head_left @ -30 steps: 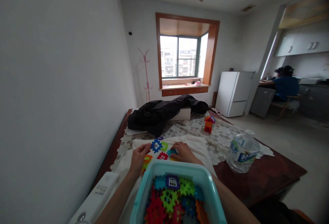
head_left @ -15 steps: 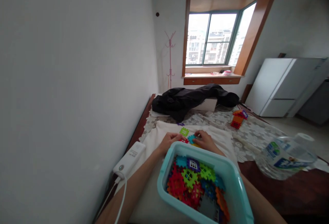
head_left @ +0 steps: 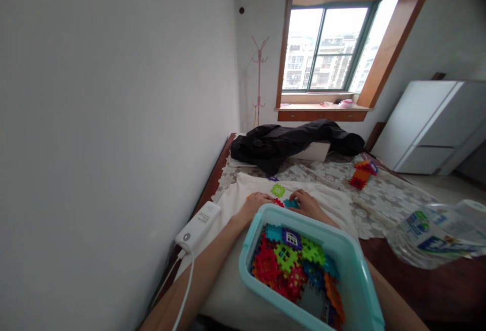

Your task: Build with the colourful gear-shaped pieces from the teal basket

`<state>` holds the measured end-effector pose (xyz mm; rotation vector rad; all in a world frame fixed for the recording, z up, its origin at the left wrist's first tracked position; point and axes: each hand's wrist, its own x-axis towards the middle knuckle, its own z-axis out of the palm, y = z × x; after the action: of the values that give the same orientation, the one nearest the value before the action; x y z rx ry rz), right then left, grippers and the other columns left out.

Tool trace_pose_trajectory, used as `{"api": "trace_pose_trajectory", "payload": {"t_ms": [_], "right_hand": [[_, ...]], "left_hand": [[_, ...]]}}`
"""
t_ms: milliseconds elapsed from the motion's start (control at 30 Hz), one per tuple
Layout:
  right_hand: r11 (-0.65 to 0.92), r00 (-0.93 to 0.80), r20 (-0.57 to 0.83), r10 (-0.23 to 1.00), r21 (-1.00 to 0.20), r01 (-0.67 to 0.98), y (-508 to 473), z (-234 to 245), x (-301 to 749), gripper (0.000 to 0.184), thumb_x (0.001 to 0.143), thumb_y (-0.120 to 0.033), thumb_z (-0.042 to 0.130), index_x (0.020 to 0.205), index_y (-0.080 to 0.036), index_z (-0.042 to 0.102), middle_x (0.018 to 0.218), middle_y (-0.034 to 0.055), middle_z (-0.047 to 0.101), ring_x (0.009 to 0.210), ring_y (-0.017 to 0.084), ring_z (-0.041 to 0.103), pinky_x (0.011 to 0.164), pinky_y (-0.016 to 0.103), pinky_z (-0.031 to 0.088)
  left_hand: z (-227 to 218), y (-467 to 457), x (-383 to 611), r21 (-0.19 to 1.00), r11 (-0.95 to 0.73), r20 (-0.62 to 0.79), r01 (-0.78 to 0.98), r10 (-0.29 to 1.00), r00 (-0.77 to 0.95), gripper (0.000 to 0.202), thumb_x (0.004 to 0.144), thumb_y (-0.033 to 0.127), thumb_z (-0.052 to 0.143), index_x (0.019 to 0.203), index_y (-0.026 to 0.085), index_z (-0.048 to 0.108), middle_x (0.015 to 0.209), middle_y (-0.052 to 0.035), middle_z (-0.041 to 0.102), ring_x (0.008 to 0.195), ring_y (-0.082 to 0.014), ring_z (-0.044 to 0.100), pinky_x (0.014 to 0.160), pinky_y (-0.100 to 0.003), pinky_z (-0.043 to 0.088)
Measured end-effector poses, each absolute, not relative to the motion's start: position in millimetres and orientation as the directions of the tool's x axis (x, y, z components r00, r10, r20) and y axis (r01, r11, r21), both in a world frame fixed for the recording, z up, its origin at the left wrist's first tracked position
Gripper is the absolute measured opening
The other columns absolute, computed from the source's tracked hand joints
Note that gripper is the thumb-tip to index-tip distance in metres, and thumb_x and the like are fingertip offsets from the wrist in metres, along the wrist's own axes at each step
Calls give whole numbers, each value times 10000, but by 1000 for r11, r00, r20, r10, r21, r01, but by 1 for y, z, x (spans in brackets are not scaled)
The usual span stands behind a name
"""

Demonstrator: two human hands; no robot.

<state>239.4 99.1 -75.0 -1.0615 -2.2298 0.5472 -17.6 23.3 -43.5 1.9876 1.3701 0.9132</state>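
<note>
Beyond the light-blue bin [head_left: 248,269], both hands work low over the white cloth. My left hand [head_left: 259,205] has its fingers curled at a red toothed building tile [head_left: 279,203]; a bit of orange [head_left: 248,197] peeks out beside its knuckles. Close by on the right, my right hand [head_left: 308,204] pinches a blue toothed building tile [head_left: 290,203]. The two tiles sit side by side, and I cannot tell whether they are joined. A green tile [head_left: 278,190] lies flat just past them, with a purple tile [head_left: 272,178] farther back. The bin's rim hides part of both hands.
The bin holds many mixed tiles [head_left: 286,257]. An orange-red tile structure [head_left: 362,174] stands at the right, with a clear plastic bottle [head_left: 433,235] nearer. A white power bank-like box [head_left: 199,223] with a cable lies left. Black clothing [head_left: 296,141] covers the table's far end.
The view has shifted, moving the scene rightward. A yellow piece seen by my right hand is now hidden, and a bit of orange shows beside my left hand.
</note>
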Motion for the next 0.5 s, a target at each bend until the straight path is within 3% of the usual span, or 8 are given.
{"api": "trace_pose_trajectory", "payload": {"t_ms": [167, 333, 500], "right_hand": [[586, -470, 367, 803, -635, 504, 101, -74, 239, 341, 790, -347, 722, 1107, -223, 691, 1126, 85, 689, 1019, 257, 645, 940, 386, 514], [454, -198, 410, 890, -835, 311, 117, -80, 236, 408, 790, -340, 609, 1180, -220, 593, 1122, 89, 651, 972, 235, 634, 883, 386, 542], [405, -205, 357, 911, -867, 292, 128, -79, 239, 229, 784, -386, 620, 947, -225, 620, 894, 44, 675, 822, 221, 614, 791, 370, 520]], "left_hand": [[-45, 26, -18, 725, -367, 216, 583, 925, 313, 318, 1012, 459, 649, 1130, 180, 743, 1249, -75, 744, 1153, -264, 698, 1048, -481, 555], [-45, 31, -19, 705, -393, 229, 590, 914, 335, 232, 919, 396, 740, 982, 184, 809, 1102, -92, 813, 1108, -286, 721, 1079, -424, 490], [-48, 31, -21, 704, -306, 259, 640, 951, 170, 221, 791, 319, 801, 978, 203, 825, 945, -90, 816, 923, -282, 725, 907, -384, 522]]}}
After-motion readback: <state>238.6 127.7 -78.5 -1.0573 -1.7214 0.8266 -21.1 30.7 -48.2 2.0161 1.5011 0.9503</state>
